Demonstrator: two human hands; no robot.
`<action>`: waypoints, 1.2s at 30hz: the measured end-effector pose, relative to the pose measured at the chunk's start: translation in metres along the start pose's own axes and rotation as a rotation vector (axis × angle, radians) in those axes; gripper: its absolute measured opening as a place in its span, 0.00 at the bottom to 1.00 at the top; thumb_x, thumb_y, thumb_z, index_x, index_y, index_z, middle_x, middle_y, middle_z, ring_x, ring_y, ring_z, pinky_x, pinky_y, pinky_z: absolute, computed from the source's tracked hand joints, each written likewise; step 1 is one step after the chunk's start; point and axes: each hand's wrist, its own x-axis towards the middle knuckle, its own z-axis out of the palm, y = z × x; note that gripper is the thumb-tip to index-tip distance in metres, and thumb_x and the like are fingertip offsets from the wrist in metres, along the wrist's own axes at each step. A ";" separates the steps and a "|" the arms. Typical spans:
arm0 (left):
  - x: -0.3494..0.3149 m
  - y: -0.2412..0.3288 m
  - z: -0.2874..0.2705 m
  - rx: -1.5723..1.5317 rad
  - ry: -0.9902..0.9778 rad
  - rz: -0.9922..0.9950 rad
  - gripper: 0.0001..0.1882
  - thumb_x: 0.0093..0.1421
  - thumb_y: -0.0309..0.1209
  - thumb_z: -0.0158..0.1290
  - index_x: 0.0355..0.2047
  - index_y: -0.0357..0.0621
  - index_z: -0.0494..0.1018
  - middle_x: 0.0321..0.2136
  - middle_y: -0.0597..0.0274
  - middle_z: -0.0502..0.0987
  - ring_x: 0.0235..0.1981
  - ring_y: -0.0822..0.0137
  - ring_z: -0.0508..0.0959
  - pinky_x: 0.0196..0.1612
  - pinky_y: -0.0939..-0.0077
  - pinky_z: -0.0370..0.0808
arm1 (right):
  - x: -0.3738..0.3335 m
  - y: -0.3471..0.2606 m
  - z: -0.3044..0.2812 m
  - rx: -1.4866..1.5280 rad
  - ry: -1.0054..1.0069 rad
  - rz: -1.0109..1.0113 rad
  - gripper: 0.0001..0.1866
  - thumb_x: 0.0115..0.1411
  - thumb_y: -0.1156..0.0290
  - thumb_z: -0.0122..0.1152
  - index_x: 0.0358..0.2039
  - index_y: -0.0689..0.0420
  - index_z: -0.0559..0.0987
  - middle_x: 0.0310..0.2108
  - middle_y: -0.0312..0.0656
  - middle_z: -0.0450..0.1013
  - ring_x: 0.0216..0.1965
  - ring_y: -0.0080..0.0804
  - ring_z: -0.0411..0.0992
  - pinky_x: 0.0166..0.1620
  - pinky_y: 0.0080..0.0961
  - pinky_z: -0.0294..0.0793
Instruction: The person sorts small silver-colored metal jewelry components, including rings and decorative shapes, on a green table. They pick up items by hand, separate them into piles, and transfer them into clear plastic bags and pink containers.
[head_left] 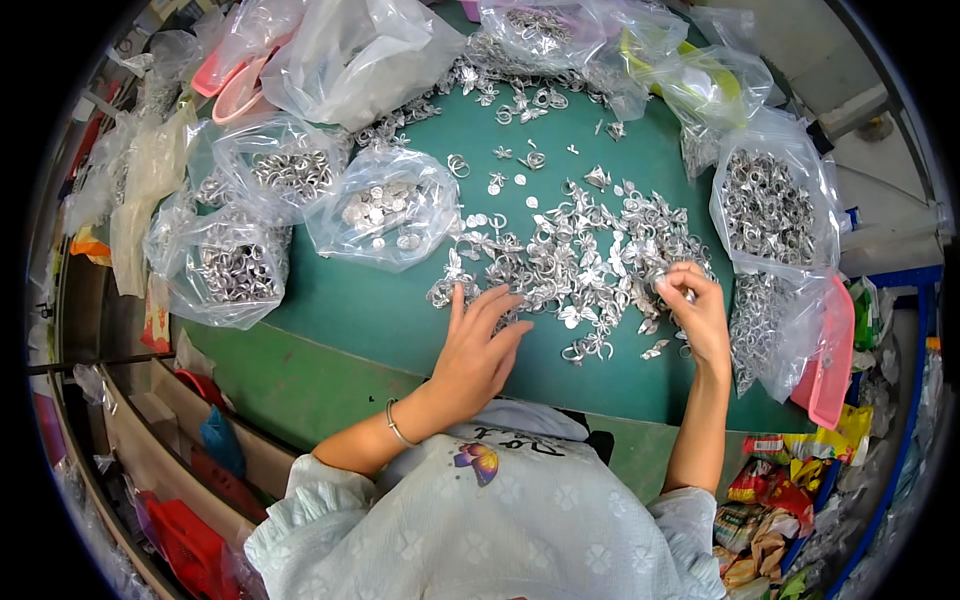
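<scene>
A loose heap of silver-coloured metal rings and small ornaments (585, 265), some shaped like leaves and flowers, lies on the green tabletop (385, 320). My left hand (475, 345) rests at the heap's near left edge, its fingers spread and the fingertips among the pieces. At the right side of the heap, my right hand (700, 310) has thumb and fingers pinched together; whatever is between them is too small and hidden to name. A clear plastic bag of flat round silver pieces (385, 215) lies open beyond my left hand.
Clear bags of silver rings (240, 262) line the left side, and another ring-filled bag (770, 205) lies at the right. A pink basket (828, 350) sits on the right edge. Bags and more pieces crowd the far side. Open drawers (200, 450) are at the lower left.
</scene>
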 end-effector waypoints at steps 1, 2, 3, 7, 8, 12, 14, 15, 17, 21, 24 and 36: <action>0.001 0.001 0.000 0.004 0.006 0.009 0.15 0.48 0.17 0.51 0.37 0.43 0.71 0.46 0.56 0.67 0.54 0.51 0.63 0.58 0.38 0.45 | -0.003 0.001 0.000 0.039 -0.005 0.058 0.06 0.48 0.78 0.63 0.22 0.65 0.75 0.30 0.35 0.67 0.28 0.20 0.63 0.32 0.16 0.61; 0.000 0.003 0.000 0.008 -0.006 0.010 0.15 0.48 0.18 0.52 0.38 0.43 0.71 0.46 0.56 0.67 0.54 0.51 0.64 0.58 0.39 0.46 | -0.005 0.002 0.001 0.078 -0.009 0.117 0.06 0.49 0.77 0.63 0.21 0.65 0.75 0.29 0.35 0.67 0.27 0.19 0.62 0.31 0.15 0.61; 0.004 0.003 0.001 0.009 -0.011 0.019 0.14 0.49 0.18 0.52 0.38 0.43 0.71 0.46 0.56 0.67 0.53 0.52 0.64 0.58 0.39 0.46 | -0.003 0.000 -0.001 0.111 -0.007 0.166 0.07 0.50 0.76 0.62 0.20 0.65 0.75 0.29 0.35 0.67 0.26 0.19 0.61 0.30 0.15 0.61; 0.007 0.009 0.006 0.025 -0.028 0.005 0.14 0.49 0.19 0.52 0.38 0.43 0.71 0.46 0.56 0.67 0.53 0.52 0.64 0.58 0.39 0.46 | -0.005 0.009 -0.013 0.121 -0.058 0.184 0.09 0.56 0.71 0.57 0.23 0.62 0.74 0.27 0.38 0.69 0.17 0.15 0.60 0.16 0.11 0.55; 0.009 0.009 0.006 0.027 -0.026 0.008 0.14 0.50 0.20 0.52 0.38 0.43 0.71 0.46 0.56 0.67 0.53 0.52 0.64 0.58 0.39 0.47 | -0.007 0.002 -0.015 0.250 -0.087 0.303 0.09 0.57 0.70 0.56 0.23 0.62 0.74 0.27 0.40 0.69 0.16 0.15 0.61 0.14 0.10 0.54; 0.011 0.014 0.009 0.013 -0.048 0.021 0.16 0.50 0.20 0.52 0.40 0.43 0.70 0.47 0.56 0.66 0.53 0.51 0.64 0.58 0.42 0.48 | -0.022 0.002 -0.024 0.880 -0.068 0.193 0.08 0.61 0.68 0.49 0.33 0.60 0.69 0.31 0.45 0.68 0.19 0.22 0.64 0.13 0.10 0.59; 0.013 0.015 0.013 0.009 -0.075 0.036 0.17 0.50 0.21 0.53 0.42 0.43 0.70 0.48 0.55 0.65 0.54 0.51 0.63 0.59 0.43 0.48 | -0.029 0.006 -0.027 1.179 -0.096 0.260 0.08 0.62 0.67 0.48 0.33 0.59 0.68 0.32 0.44 0.65 0.20 0.22 0.62 0.13 0.09 0.58; 0.014 0.016 0.016 0.007 -0.097 0.046 0.18 0.50 0.22 0.53 0.43 0.43 0.69 0.49 0.55 0.65 0.55 0.51 0.63 0.59 0.43 0.49 | -0.033 0.009 -0.028 1.329 -0.110 0.293 0.08 0.62 0.67 0.48 0.33 0.59 0.67 0.32 0.44 0.64 0.20 0.22 0.61 0.13 0.09 0.58; 0.020 0.022 0.024 0.013 -0.141 0.083 0.20 0.50 0.24 0.54 0.45 0.43 0.68 0.52 0.54 0.63 0.56 0.50 0.61 0.58 0.43 0.50 | -0.039 0.025 -0.030 1.324 -0.090 0.248 0.09 0.62 0.66 0.47 0.32 0.59 0.67 0.32 0.43 0.62 0.21 0.22 0.59 0.13 0.09 0.56; 0.031 0.030 0.052 0.175 -0.248 0.190 0.22 0.50 0.29 0.56 0.47 0.44 0.68 0.56 0.53 0.58 0.58 0.49 0.57 0.57 0.42 0.51 | -0.051 0.036 -0.030 0.840 -0.091 0.200 0.07 0.61 0.70 0.50 0.30 0.61 0.71 0.22 0.36 0.64 0.15 0.18 0.57 0.14 0.10 0.55; 0.024 0.024 0.059 0.293 -0.301 0.260 0.19 0.50 0.28 0.54 0.44 0.43 0.70 0.54 0.52 0.60 0.58 0.47 0.56 0.57 0.41 0.51 | -0.062 0.030 -0.027 0.382 0.061 0.169 0.07 0.58 0.73 0.53 0.31 0.63 0.76 0.18 0.34 0.67 0.16 0.16 0.60 0.16 0.11 0.57; 0.020 0.010 0.032 0.188 -0.071 0.069 0.18 0.48 0.17 0.50 0.41 0.40 0.70 0.51 0.50 0.63 0.56 0.45 0.59 0.57 0.41 0.51 | -0.070 0.019 0.018 -0.628 0.046 -0.107 0.11 0.48 0.69 0.64 0.32 0.59 0.77 0.24 0.45 0.71 0.24 0.43 0.71 0.27 0.35 0.68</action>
